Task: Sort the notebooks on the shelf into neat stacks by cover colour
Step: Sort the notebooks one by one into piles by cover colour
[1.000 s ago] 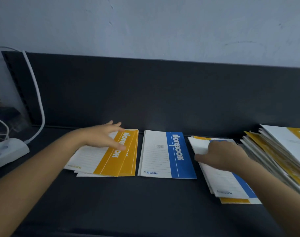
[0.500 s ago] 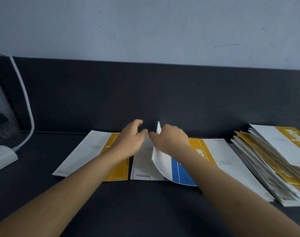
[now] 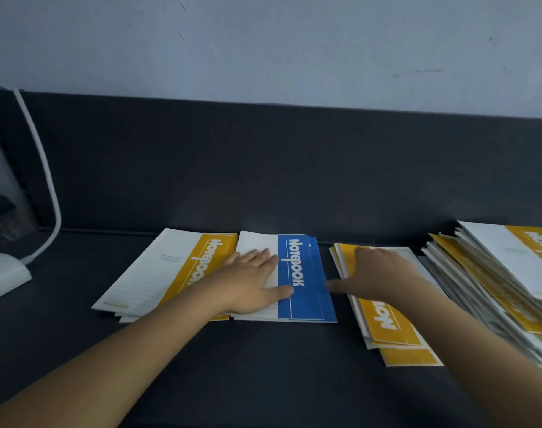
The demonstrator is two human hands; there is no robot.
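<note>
So the blue notebook that was being carried over half a second ago is now down flat on the blue stack [image 3: 297, 279], a bit skewed since a second blue edge peeks out on the right. That's one more blue sorted. The left hand [image 3: 251, 284] is pressing flat on the white part of that cover, fingers spread, gripping nothing. The right hand [image 3: 384, 278] has let go and swung back onto the mixed pile [image 3: 384, 316], fingers loose and resting on top, not pinching anything that I can see.

Biggest thing left is the big messy heap [image 3: 492, 291] on the far right of the shelf [image 3: 263, 366], slumped and fanned out, probably the bulk of the remaining work. The yellow stack [image 3: 183, 273] on the left touches the blue one and is fanned too. A white cable [image 3: 44, 168] and adapter [image 3: 4, 274] sit far left, out of the way.
</note>
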